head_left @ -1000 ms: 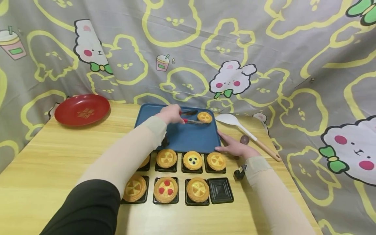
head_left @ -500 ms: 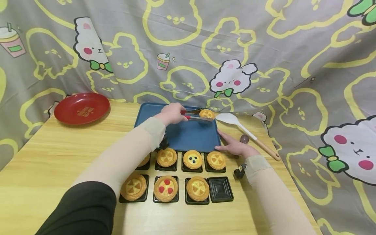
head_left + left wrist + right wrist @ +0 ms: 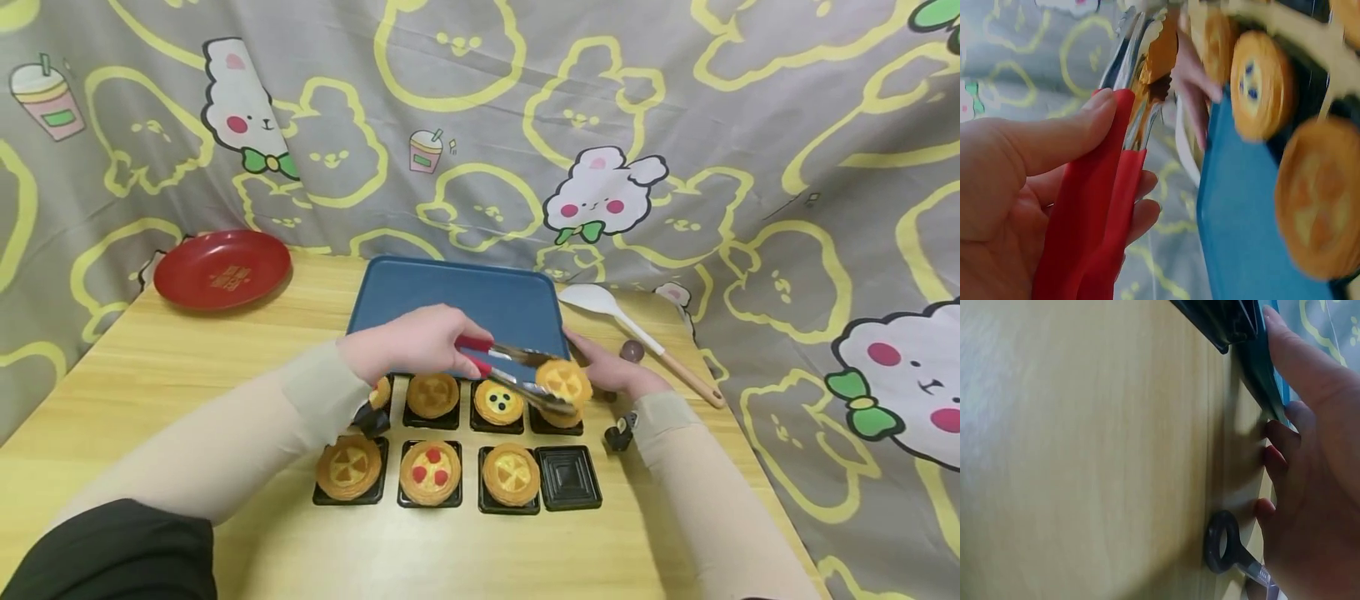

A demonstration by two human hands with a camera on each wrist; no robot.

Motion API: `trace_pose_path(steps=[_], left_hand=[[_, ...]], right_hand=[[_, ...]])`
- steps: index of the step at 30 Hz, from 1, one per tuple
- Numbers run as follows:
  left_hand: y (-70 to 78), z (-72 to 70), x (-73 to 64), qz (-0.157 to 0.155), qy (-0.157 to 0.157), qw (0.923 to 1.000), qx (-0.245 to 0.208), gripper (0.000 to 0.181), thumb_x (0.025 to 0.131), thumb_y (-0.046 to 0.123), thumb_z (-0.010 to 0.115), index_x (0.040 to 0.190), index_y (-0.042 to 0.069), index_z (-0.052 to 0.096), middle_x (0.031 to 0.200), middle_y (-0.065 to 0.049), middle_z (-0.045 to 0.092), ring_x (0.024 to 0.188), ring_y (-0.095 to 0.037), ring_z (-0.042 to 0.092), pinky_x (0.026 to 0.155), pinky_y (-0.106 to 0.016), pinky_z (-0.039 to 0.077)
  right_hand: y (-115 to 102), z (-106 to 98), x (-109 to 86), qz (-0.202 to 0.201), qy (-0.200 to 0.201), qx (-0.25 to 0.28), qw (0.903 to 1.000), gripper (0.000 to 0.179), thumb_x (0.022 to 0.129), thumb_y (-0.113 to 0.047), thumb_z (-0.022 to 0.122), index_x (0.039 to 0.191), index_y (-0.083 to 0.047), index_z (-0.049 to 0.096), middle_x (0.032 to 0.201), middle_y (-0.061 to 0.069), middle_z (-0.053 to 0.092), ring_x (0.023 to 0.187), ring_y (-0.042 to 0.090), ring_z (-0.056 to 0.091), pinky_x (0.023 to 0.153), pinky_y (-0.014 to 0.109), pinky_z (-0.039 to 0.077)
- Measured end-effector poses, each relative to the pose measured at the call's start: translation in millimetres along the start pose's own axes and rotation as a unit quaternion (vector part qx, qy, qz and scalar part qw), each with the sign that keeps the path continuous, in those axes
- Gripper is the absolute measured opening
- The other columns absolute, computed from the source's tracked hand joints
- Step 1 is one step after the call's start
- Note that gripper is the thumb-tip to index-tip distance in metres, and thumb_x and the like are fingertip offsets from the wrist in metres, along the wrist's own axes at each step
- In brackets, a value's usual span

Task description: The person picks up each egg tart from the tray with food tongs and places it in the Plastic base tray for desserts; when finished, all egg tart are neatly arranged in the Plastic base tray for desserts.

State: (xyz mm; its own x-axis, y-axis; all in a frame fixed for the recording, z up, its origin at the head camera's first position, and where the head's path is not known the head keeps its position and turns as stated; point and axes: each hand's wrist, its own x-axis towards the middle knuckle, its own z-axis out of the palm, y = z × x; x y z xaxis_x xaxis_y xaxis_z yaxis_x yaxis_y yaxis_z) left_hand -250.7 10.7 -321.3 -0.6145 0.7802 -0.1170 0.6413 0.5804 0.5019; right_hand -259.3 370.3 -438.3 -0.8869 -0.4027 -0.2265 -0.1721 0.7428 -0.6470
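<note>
My left hand (image 3: 416,340) grips red-handled tongs (image 3: 1100,187); its thumb lies along one handle. Between the metal tips of the tongs is an egg tart (image 3: 564,382), tilted, overlapping the back-right boxed tart in the head view. My right hand (image 3: 611,367) rests at the near right corner of the blue tray (image 3: 465,296), thumb at the front edge and fingers along the side. In front of the tray, two rows of black square holders carry tarts, one topped with red berries (image 3: 431,472), another with dark berries (image 3: 498,403). The front-right holder (image 3: 568,477) has no tart.
A red plate (image 3: 222,271) lies at the back left. To the right of the tray lies a white spoon (image 3: 592,298) with a wooden handle. A dark ring-ended tool (image 3: 1221,542) sits beside my right hand. Patterned cloth (image 3: 480,125) hangs behind the table.
My left hand has lifted the tart off the tray with the tongs and brought it toward me, over the back-right tart. The right hand has stayed at the tray corner.
</note>
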Motion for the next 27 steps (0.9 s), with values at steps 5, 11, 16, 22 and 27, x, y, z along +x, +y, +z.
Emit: trace_pose_path(steps=[5, 11, 16, 22, 27], left_hand=[[23.0, 17.5, -9.2, 0.05, -0.03, 0.997, 0.051, 0.056, 0.086, 0.04, 0.077, 0.137, 0.022, 0.061, 0.128, 0.008, 0.064, 0.114, -0.013, 0.059, 0.091, -0.032, 0.047], [36.6, 34.0, -7.4, 0.095, -0.036, 0.9908, 0.089, 0.052, 0.087, 0.039, 0.076, 0.135, 0.022, 0.064, 0.126, 0.009, 0.064, 0.11, -0.013, 0.061, 0.098, -0.038, 0.041], [40.6, 37.1, -5.8, 0.095, -0.035, 0.9895, 0.103, 0.054, 0.087, 0.04, 0.076, 0.136, 0.022, 0.062, 0.129, 0.01, 0.063, 0.114, -0.014, 0.06, 0.1, -0.041, 0.039], [37.8, 36.4, -6.3, 0.091, -0.033, 0.9906, 0.097, 0.057, 0.087, 0.042, 0.076, 0.137, 0.021, 0.061, 0.13, 0.01, 0.062, 0.115, -0.014, 0.059, 0.1, -0.042, 0.038], [31.4, 28.1, -13.7, 0.071, -0.021, 0.9951, 0.066, 0.062, 0.086, 0.043, 0.077, 0.14, 0.02, 0.058, 0.131, 0.008, 0.062, 0.118, -0.015, 0.058, 0.1, -0.037, 0.041]], right_hand=[[-4, -2, -3.0, 0.027, 0.0, -0.004, 0.9996, 0.096, 0.096, -0.038, 0.065, 0.159, -0.01, -0.001, 0.163, 0.02, 0.0, 0.146, 0.042, 0.005, 0.113, 0.059, 0.011], [-4, 0, -3.2, 0.029, 0.009, -0.005, 0.9995, 0.097, 0.094, -0.039, 0.067, 0.159, -0.01, 0.001, 0.163, 0.02, 0.002, 0.146, 0.042, 0.006, 0.114, 0.059, 0.01], [-3, 2, -1.8, 0.023, 0.014, -0.008, 0.9996, 0.096, 0.094, -0.038, 0.067, 0.159, -0.01, 0.002, 0.162, 0.02, 0.003, 0.146, 0.043, 0.007, 0.114, 0.059, 0.01], [-4, 1, -0.3, 0.023, 0.012, -0.003, 0.9996, 0.096, 0.094, -0.037, 0.067, 0.159, -0.01, 0.003, 0.162, 0.02, 0.003, 0.146, 0.043, 0.006, 0.114, 0.059, 0.009], [-2, 1, -0.4, 0.022, 0.012, -0.013, 0.9996, 0.098, 0.093, -0.039, 0.068, 0.159, -0.01, 0.002, 0.163, 0.019, 0.003, 0.146, 0.042, 0.007, 0.114, 0.058, 0.009]])
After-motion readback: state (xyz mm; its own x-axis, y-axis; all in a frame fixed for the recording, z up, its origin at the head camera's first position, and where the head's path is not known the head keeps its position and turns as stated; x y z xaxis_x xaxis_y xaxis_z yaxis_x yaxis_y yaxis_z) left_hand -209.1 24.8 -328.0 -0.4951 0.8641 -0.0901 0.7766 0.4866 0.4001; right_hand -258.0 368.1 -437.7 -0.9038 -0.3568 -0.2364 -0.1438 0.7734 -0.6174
